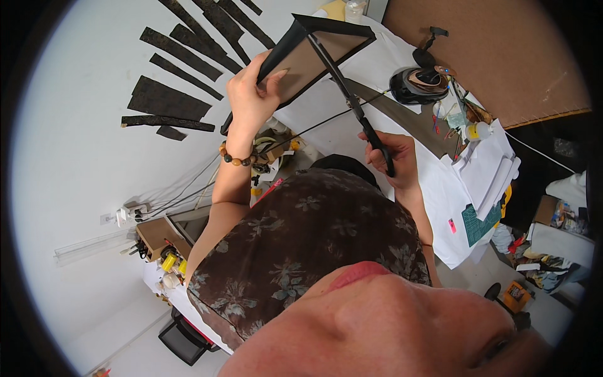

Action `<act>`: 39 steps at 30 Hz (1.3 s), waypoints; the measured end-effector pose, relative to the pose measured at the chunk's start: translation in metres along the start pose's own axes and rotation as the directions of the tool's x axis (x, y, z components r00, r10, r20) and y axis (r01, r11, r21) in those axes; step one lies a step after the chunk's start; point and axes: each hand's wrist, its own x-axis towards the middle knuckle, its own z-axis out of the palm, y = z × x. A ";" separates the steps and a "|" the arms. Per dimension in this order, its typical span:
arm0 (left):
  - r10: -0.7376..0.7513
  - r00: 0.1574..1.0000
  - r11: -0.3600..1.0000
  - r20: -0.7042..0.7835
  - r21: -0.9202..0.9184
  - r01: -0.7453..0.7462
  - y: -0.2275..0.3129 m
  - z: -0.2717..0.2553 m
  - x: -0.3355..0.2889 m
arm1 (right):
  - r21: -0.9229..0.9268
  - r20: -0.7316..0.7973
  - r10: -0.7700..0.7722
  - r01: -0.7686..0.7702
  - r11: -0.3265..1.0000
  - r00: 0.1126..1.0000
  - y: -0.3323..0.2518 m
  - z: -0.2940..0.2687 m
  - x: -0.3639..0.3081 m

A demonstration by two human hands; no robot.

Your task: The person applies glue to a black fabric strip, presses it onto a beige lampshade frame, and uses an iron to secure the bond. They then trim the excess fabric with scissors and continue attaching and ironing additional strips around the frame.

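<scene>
My left hand grips a flat, brownish panel with folded black edging by its left side, fingers behind and thumb on its face. It is held up and tilted above the table. My right hand is closed around the handles of long, dark scissors. Their blades reach up across the panel to near its upper-left corner. Whether they touch the edging or are parted, I cannot tell. A beaded bracelet circles my left wrist.
A white-covered table bears a dark iron, a long brown-grey strip, stacked papers, and a green cutting mat. Several dark strips hang on the white wall at left. A cable crosses behind the scissors.
</scene>
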 end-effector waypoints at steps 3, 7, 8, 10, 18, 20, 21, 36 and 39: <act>-0.075 0.991 0.995 -0.109 -0.066 0.068 -0.005 0.001 -0.001 | -0.028 -0.019 -0.029 0.029 0.999 0.999 0.009 0.001 -0.002; -0.300 0.931 0.838 -0.208 -0.524 0.153 -0.040 -0.002 -0.011 | 0.071 -0.076 -0.047 0.052 0.996 0.996 0.017 -0.004 -0.007; -0.307 0.922 0.803 -0.237 -0.584 0.117 -0.048 0.002 -0.016 | 0.084 -0.095 -0.081 0.089 0.992 0.992 0.017 -0.005 -0.005; -0.314 0.910 0.738 -0.271 -0.673 0.054 -0.056 0.007 -0.024 | 0.120 -0.126 -0.139 0.154 0.981 0.982 0.016 -0.006 0.000; -0.311 0.933 0.494 -0.183 -0.869 -0.006 -0.028 0.046 -0.031 | -0.599 -0.272 -0.719 0.472 0.646 0.639 -0.023 -0.030 0.114; -0.319 0.934 0.453 -0.163 -0.891 0.000 -0.026 0.056 -0.037 | -0.631 -0.180 -0.750 0.511 0.584 0.636 -0.026 -0.037 0.132; -0.326 0.932 0.436 -0.158 -0.900 0.000 -0.029 0.060 -0.042 | -0.576 -0.219 -0.682 0.472 0.668 0.698 -0.028 -0.038 0.129; 0.075 0.911 0.987 0.406 -0.161 -0.010 0.052 0.006 0.066 | -0.553 -0.157 -0.530 0.371 0.746 0.833 -0.039 -0.041 0.124; 0.000 0.920 0.939 0.391 -0.315 0.135 0.042 0.019 0.056 | -0.803 -0.066 -0.621 0.328 0.498 0.781 -0.047 -0.045 0.126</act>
